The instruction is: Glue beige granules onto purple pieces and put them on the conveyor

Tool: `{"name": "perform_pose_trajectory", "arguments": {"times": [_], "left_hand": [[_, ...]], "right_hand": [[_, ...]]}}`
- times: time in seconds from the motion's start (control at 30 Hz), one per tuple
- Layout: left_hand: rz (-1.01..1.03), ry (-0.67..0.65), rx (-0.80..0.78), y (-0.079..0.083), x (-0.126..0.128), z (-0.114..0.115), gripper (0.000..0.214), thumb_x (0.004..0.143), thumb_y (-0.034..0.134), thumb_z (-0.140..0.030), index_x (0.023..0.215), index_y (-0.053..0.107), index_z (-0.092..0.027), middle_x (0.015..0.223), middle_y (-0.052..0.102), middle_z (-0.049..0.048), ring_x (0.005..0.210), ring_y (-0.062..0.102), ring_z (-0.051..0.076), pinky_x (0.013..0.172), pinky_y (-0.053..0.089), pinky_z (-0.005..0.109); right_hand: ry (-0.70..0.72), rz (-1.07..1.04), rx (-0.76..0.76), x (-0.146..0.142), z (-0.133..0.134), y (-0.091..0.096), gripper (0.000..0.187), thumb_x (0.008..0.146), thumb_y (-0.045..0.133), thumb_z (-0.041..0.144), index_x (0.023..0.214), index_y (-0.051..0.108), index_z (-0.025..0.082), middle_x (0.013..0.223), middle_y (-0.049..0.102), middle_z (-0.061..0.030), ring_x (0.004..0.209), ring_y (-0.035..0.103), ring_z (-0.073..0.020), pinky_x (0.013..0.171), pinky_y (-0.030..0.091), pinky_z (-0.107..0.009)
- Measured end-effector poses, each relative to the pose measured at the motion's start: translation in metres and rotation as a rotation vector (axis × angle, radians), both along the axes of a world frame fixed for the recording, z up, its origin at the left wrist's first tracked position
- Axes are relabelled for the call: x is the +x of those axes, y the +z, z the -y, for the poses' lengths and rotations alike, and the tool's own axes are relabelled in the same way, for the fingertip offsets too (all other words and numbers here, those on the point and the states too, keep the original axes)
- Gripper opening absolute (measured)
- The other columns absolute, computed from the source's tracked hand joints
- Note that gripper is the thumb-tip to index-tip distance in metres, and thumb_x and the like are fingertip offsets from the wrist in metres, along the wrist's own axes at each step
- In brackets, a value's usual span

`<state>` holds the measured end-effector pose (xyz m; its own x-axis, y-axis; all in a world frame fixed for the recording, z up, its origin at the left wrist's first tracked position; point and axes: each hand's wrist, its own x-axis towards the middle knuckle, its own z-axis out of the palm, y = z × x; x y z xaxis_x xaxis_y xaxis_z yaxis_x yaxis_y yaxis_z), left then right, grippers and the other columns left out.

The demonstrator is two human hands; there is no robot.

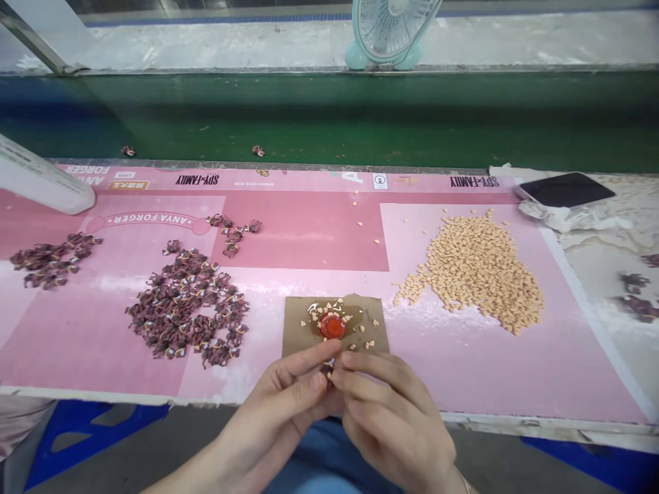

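Left grip [275,405] and right grip [391,422] pinching small dark piece [327,372] above cardboard sheet [300,322].

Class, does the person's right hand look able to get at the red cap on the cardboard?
Probably yes: the right hand sits just before the red cap, nothing between them, though it is pinching a small piece with the left hand.

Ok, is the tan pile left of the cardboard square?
No, the tan pile lies right of the cardboard square, on the pink mat.
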<state>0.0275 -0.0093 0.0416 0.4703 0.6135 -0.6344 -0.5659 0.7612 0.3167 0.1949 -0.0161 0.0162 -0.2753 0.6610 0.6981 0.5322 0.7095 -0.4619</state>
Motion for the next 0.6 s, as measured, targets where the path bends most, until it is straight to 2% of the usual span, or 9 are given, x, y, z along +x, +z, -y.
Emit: {"name": "perform_pose_trajectory", "arguments": {"times": [0.07, 0.17, 0.3, 0.37, 0.4, 0.47, 0.53, 0.6], "left_hand": [[-0.024, 0.032, -0.048, 0.002, 0.002, 0.001, 0.035, 0.064, 0.100, -0.029, 0.096, 0.086, -0.026, 0.091, 0.085, 0.0056, 0.083, 0.077, 0.011, 0.080, 0.056, 0.015], [-0.036, 0.062, -0.054, 0.002, 0.003, 0.003, 0.036, 0.063, 0.101, -0.030, 0.095, 0.086, -0.028, 0.093, 0.085, 0.0044, 0.085, 0.077, 0.013, 0.086, 0.057, 0.020], [-0.094, 0.000, 0.096, 0.006, -0.003, -0.002, 0.038, 0.068, 0.098, -0.039, 0.103, 0.085, -0.032, 0.109, 0.084, 0.0042, 0.101, 0.079, 0.019, 0.097, 0.057, 0.028], [-0.234, -0.050, 0.236, 0.009, -0.010, -0.018, 0.041, 0.073, 0.093, -0.046, 0.110, 0.083, -0.032, 0.116, 0.082, 0.0053, 0.106, 0.078, 0.023, 0.102, 0.056, 0.034], [-0.360, -0.069, 0.335, 0.010, -0.015, -0.033, 0.042, 0.076, 0.090, -0.048, 0.114, 0.082, -0.031, 0.117, 0.082, 0.0066, 0.108, 0.077, 0.025, 0.105, 0.056, 0.037], [-0.746, -0.088, 0.601, 0.010, -0.025, -0.078, 0.045, 0.084, 0.082, -0.050, 0.123, 0.079, -0.027, 0.122, 0.080, 0.0096, 0.114, 0.075, 0.028, 0.107, 0.055, 0.042], [-1.256, -0.099, 0.908, 0.005, -0.037, -0.140, 0.046, 0.094, 0.072, -0.044, 0.134, 0.072, -0.022, 0.132, 0.075, 0.0106, 0.123, 0.070, 0.030, 0.109, 0.054, 0.044], [-1.431, -0.069, 0.977, -0.003, -0.049, -0.209, 0.044, 0.099, 0.065, -0.031, 0.141, 0.065, -0.016, 0.144, 0.068, 0.0117, 0.136, 0.061, 0.030, 0.119, 0.044, 0.045]], "right_hand": [[-0.001, 0.037, 0.040, 0.001, 0.000, 0.001, 0.020, 0.096, 0.058, 0.004, 0.085, 0.063, 0.019, 0.091, 0.082, -0.0027, 0.100, 0.078, -0.0118, 0.098, 0.061, -0.021], [0.027, -0.002, 0.017, 0.003, -0.003, 0.001, 0.019, 0.099, 0.054, 0.005, 0.090, 0.064, 0.018, 0.092, 0.082, -0.0038, 0.102, 0.078, -0.0122, 0.095, 0.063, -0.021], [0.022, -0.268, -0.102, 0.004, -0.005, -0.001, 0.020, 0.094, 0.055, 0.001, 0.099, 0.061, 0.020, 0.096, 0.082, -0.0055, 0.102, 0.078, -0.0156, 0.088, 0.066, -0.025], [-0.051, -0.461, -0.101, 0.004, -0.004, -0.004, 0.025, 0.090, 0.055, -0.001, 0.104, 0.061, 0.019, 0.098, 0.082, -0.0069, 0.099, 0.079, -0.0181, 0.086, 0.068, -0.028], [-0.096, -0.539, -0.091, 0.005, -0.003, -0.007, 0.027, 0.089, 0.055, -0.002, 0.105, 0.062, 0.018, 0.098, 0.082, -0.0071, 0.096, 0.080, -0.0190, 0.084, 0.069, -0.030], [-0.199, -0.639, -0.070, 0.010, -0.002, -0.012, 0.027, 0.088, 0.057, -0.002, 0.104, 0.065, 0.018, 0.096, 0.082, -0.0069, 0.090, 0.081, -0.0204, 0.081, 0.070, -0.032], [-0.281, -0.671, -0.068, 0.021, -0.001, -0.018, 0.022, 0.089, 0.059, 0.001, 0.100, 0.067, 0.018, 0.093, 0.082, -0.0068, 0.081, 0.081, -0.0211, 0.073, 0.070, -0.032], [-0.310, -0.656, -0.120, 0.038, 0.000, -0.026, 0.015, 0.090, 0.065, 0.007, 0.097, 0.069, 0.020, 0.092, 0.082, -0.0071, 0.075, 0.080, -0.0224, 0.064, 0.069, -0.031]]}}
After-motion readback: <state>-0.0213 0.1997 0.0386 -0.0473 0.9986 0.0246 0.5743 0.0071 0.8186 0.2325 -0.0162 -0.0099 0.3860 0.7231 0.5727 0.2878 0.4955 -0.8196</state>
